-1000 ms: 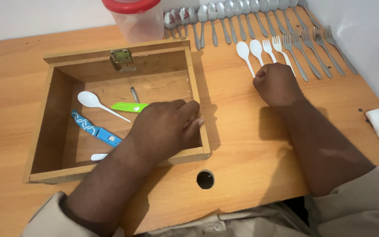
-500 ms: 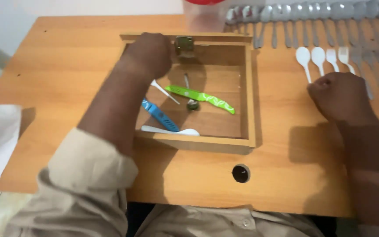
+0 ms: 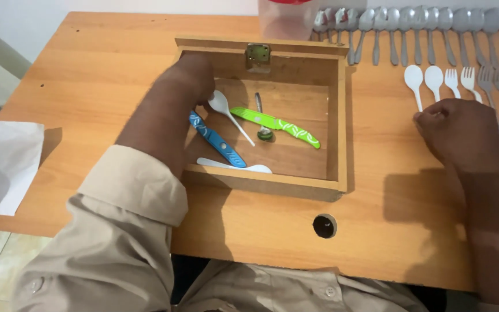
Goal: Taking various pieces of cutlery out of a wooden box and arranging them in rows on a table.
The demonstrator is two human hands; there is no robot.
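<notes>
My left hand (image 3: 190, 76) reaches into the back left corner of an open wooden box (image 3: 342, 115). Its curled fingers lie against the bowl of a white plastic spoon (image 3: 221, 105); whether they grip it is hidden. Also in the box are a blue patterned knife (image 3: 217, 140), a green patterned knife (image 3: 275, 125), a small metal piece (image 3: 262, 118) and another white spoon (image 3: 235, 166) by the front wall. My right hand (image 3: 460, 132) rests as a fist on the table, right of the box, just below two white plastic spoons (image 3: 424, 80) and two white plastic forks (image 3: 458, 79).
A row of several metal spoons and forks (image 3: 423, 26) lines the table's back edge, beside a clear plastic jar (image 3: 281, 20) with a red lid. A round cable hole (image 3: 324, 226) sits near the front edge. White paper (image 3: 1, 164) hangs over the left edge.
My left hand went from the box's front right corner to its back left corner, next to the white spoon's bowl. The camera view swung left. My right fist stayed put.
</notes>
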